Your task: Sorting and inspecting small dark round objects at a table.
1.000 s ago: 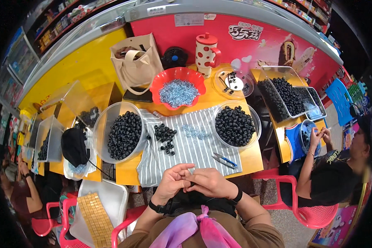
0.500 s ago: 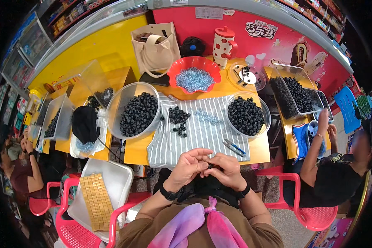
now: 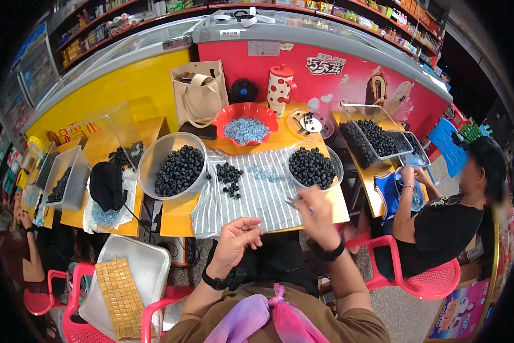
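Note:
My left hand (image 3: 241,237) is raised at the table's front edge, its thumb and fingers pinched together; anything between them is too small to make out. My right hand (image 3: 318,214), blurred, closes over the handles of small pliers (image 3: 292,202), whose grey jaws stick out to the left. Beneath lies a grey-and-white striped cloth (image 3: 242,212). On it rest a loose heap of round black beads (image 3: 229,174) and a scatter of clear bluish beads (image 3: 264,173). Tubs of black beads flank the cloth, on the left (image 3: 181,171) and on the right (image 3: 312,167).
A red scalloped bowl (image 3: 220,122) of clear bluish beads stands behind the cloth. Further back are a beige tote bag (image 3: 201,94), a polka-dot tumbler (image 3: 278,91) and a round plastic lid (image 3: 320,132). A person (image 3: 448,220) works at the right table; a chair (image 3: 154,263) stands left.
My hands have parted. The right hand has moved forward and right onto the pliers; the left stays near the table edge. The whole view has shifted slightly.

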Available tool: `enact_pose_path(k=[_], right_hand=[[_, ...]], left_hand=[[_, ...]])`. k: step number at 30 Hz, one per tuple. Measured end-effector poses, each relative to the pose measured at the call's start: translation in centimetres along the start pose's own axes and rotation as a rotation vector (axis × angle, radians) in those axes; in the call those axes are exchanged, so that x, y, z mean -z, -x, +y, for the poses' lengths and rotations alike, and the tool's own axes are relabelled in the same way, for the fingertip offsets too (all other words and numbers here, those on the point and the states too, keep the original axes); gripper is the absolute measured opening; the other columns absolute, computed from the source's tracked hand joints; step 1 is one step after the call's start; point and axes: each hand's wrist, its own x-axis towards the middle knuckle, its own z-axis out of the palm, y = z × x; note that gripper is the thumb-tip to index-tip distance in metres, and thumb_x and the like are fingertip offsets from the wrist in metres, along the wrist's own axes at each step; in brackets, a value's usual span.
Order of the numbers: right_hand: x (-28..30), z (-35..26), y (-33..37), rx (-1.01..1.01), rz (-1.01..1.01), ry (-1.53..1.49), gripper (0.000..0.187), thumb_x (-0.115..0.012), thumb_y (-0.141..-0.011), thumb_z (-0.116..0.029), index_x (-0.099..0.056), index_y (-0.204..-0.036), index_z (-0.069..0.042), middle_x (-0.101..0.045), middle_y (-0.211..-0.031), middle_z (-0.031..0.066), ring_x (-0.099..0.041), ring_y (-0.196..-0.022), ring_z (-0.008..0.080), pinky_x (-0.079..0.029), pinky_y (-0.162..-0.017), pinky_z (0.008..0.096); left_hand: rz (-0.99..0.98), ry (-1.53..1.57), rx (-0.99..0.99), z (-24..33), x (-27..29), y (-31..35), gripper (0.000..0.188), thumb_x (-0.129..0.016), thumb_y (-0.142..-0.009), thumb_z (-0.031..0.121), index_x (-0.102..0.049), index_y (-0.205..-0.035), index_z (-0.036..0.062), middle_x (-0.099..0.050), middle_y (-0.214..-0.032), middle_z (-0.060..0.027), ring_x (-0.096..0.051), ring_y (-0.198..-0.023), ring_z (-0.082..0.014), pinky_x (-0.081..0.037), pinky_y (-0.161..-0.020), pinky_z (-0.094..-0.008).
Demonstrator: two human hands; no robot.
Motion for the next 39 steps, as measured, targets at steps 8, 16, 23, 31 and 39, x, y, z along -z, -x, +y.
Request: enact_pose_path(k=[8,16,23,31,39], right_hand=[[1.6,11.6,0.2,-0.129,0.02,0.487,0.028,-0.061,-0.076,0.0,-0.064,-0.103,-0.003,-0.059,-0.089,0.0171,-0.057,-0.083,0.0375,-0.046,-0.076,0.0446],[-1.3,4.5,3.8,-0.181,-0.037,0.032,0.016,-0.06,-0.077,0.006,-0.062,-0.092,0.002,-0.058,-0.084,0.0149,-0.059,-0.071,0.0294,-0.047,-0.063,0.0359],[-7.6,0.9,1.5,-0.214,-0.387,-0.076,0.02,-0.066,-0.075,-0.005,-0.065,-0.094,-0.002,-0.057,-0.082,0.0162,-0.06,-0.073,0.0338,-0.049,-0.064,0.0416],[-15.9,2.2,-2.8,-0.002,-0.528,0.29,0.009,-0.06,-0.076,-0.008,-0.058,-0.082,-0.002,-0.057,-0.082,0.0184,-0.059,-0.077,0.0394,-0.047,-0.067,0.0481],[-10.9,0.8,-0.6,-0.005,-0.56,0.165,0.003,-0.055,-0.076,-0.005,-0.057,-0.078,-0.002,-0.058,-0.079,0.0195,-0.059,-0.073,0.04,-0.046,-0.062,0.049]], left_hand=[[0.053,0.013,0.058,-1.1,0.7,0.4,0.021,-0.063,-0.088,0.005,-0.062,-0.108,-0.0023,-0.067,-0.086,-0.0083,-0.062,-0.063,-0.0116,-0.046,-0.053,-0.0199],[0.156,0.038,0.045,-2.1,2.2,1.9,0.021,-0.064,-0.088,0.007,-0.062,-0.106,-0.0022,-0.067,-0.084,-0.0068,-0.062,-0.062,-0.0099,-0.045,-0.052,-0.0184],[0.158,0.061,0.038,-2.0,3.2,3.8,0.021,-0.064,-0.089,0.009,-0.062,-0.107,-0.002,-0.067,-0.085,-0.0057,-0.061,-0.062,-0.0089,-0.044,-0.051,-0.0173],[0.207,0.129,0.039,-1.5,4.4,3.5,0.018,-0.062,-0.089,0.006,-0.061,-0.105,-0.0017,-0.066,-0.084,-0.0062,-0.062,-0.061,-0.0105,-0.045,-0.051,-0.0184],[0.257,0.152,0.03,-1.6,5.6,1.3,0.021,-0.063,-0.089,0.007,-0.06,-0.107,-0.0019,-0.067,-0.086,-0.0056,-0.062,-0.065,-0.0105,-0.046,-0.055,-0.019]])
